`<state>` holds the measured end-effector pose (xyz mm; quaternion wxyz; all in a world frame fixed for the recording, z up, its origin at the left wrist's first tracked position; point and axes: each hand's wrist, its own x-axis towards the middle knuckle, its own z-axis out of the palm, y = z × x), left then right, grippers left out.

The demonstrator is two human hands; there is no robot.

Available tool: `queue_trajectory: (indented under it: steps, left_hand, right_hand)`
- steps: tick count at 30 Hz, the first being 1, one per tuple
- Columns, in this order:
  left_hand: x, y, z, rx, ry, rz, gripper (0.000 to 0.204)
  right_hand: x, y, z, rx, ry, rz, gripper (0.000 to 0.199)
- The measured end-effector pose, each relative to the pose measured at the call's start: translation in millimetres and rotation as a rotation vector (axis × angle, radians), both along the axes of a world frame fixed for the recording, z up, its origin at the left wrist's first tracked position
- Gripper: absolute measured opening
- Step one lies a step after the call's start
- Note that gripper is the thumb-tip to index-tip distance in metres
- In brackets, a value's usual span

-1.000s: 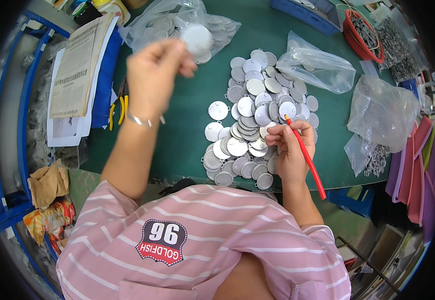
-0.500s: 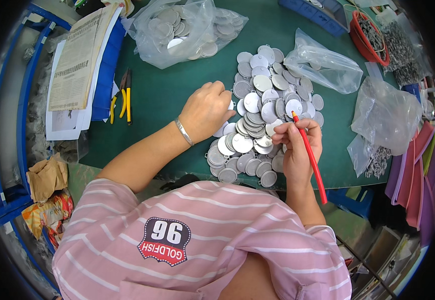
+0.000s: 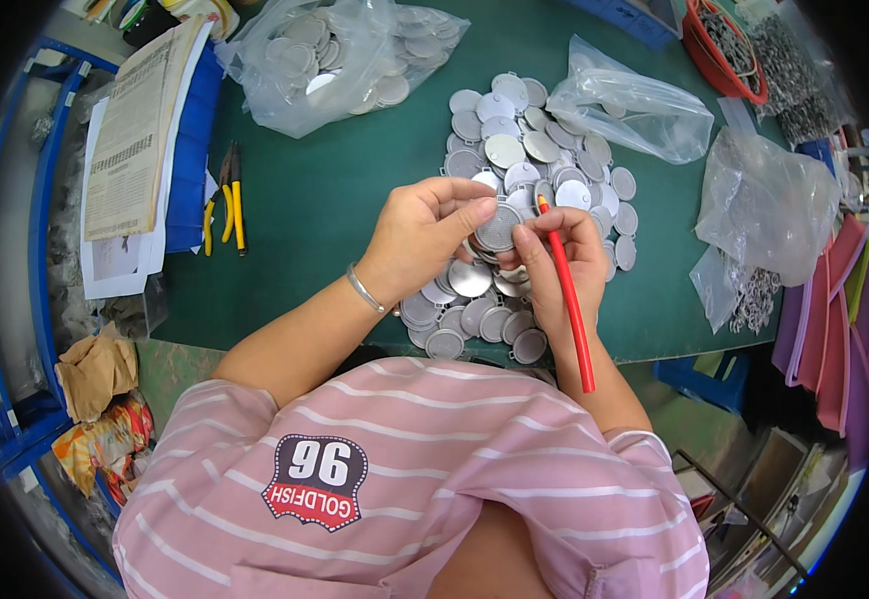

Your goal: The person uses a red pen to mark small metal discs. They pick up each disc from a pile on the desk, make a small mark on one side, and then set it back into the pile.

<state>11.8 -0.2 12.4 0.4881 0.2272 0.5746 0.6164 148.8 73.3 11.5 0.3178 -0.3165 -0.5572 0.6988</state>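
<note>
A round grey metal disc (image 3: 496,230) with a small loop at its edge is pinched in my left hand (image 3: 420,235), thumb on its face. My right hand (image 3: 564,265) is closed around a red pencil (image 3: 571,309), whose yellowish tip points up and away from me. The thumb and a finger of that hand also touch the disc's right edge. Below and around both hands spreads a heap of similar silvery discs (image 3: 503,151), some showing a ridged rim and others a smooth face. My fingers hide part of the heap.
On the green table (image 3: 305,200) lie yellow-handled pliers (image 3: 227,205) beside a blue bin with papers (image 3: 145,150). A clear bag of discs (image 3: 305,60) sits at the back, with plastic bags (image 3: 634,105) to the right. Small metal parts fill a red basket (image 3: 719,50).
My left hand has lifted a disc from the heap and moved right. My right hand has come left with the pencil, so both hands now meet at the disc. The whole view has shifted slightly.
</note>
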Motion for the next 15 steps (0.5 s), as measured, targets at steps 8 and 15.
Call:
queue_trajectory:
  steps: [8, 15]
  left_hand:
    - [5.0, -4.7, -15.2, -0.126, -0.14, -0.039, 0.019]
    - [5.3, -4.4, -18.5, -0.107, -0.199, -0.013, 0.017]
  right_hand:
    - [8.5, -3.1, -19.7, 0.404, 0.033, -0.226, 0.021]
    - [19.4, -5.0, -37.9, 0.491, 0.148, -0.215, 0.006]
